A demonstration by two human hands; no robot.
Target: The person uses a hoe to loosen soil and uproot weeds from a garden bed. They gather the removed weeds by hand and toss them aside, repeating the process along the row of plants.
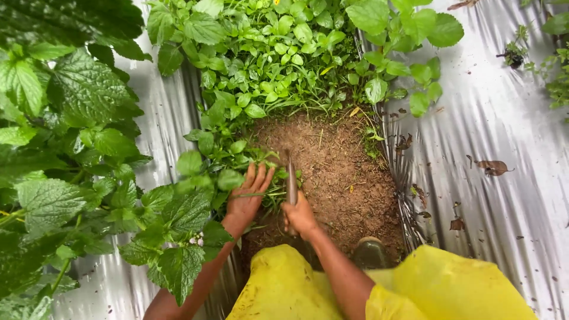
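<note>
Silver mulch film (504,118) flanks bare soil (338,172); left hand (248,198), fingers spread on weeds (261,160), sits just beside blade (291,181) clenched in right hand (299,216), so slip risks cut.

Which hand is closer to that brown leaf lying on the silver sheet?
The right hand. It grips a metal tool over the bare soil, with the brown leaf off to its right. The left hand lies farther away, in the weeds on the soil's other side.
</note>
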